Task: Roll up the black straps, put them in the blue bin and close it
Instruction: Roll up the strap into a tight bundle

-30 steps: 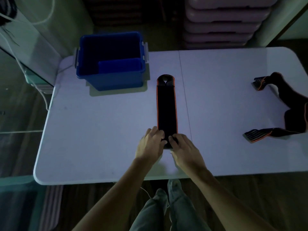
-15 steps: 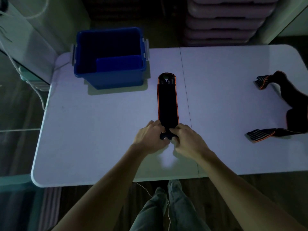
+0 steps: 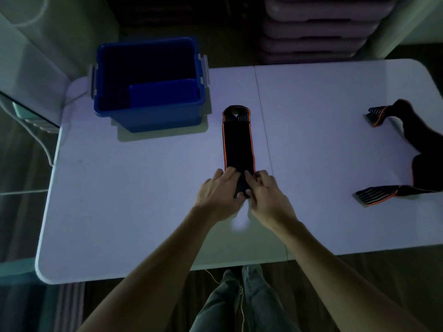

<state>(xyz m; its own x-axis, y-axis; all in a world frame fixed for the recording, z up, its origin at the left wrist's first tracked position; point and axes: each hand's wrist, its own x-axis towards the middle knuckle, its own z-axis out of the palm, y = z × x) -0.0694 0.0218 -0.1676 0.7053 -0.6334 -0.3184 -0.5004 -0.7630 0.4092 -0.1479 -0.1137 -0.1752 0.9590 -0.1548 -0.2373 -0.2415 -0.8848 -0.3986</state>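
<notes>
A black strap with orange edges [image 3: 237, 140] lies flat on the white table [image 3: 143, 188], running away from me at mid-table. Its near end is curled into a small roll under my fingers. My left hand [image 3: 219, 194] and my right hand [image 3: 267, 196] both grip that roll from either side. The open blue bin [image 3: 148, 85] stands at the far left of the table, with a blue panel leaning inside it. A second black strap [image 3: 422, 152] lies loosely bent at the right edge, its striped ends pointing left.
Stacked pale trays [image 3: 318, 27] stand beyond the table's far edge. A white cable [image 3: 43, 144] hangs off the left side. My legs [image 3: 239, 300] show below the near table edge. A seam [image 3: 263, 121] runs across the tabletop just right of the strap.
The roll at the strap's near end has grown and moved away from me, leaving the flat part shorter. Both hands have advanced with it.
</notes>
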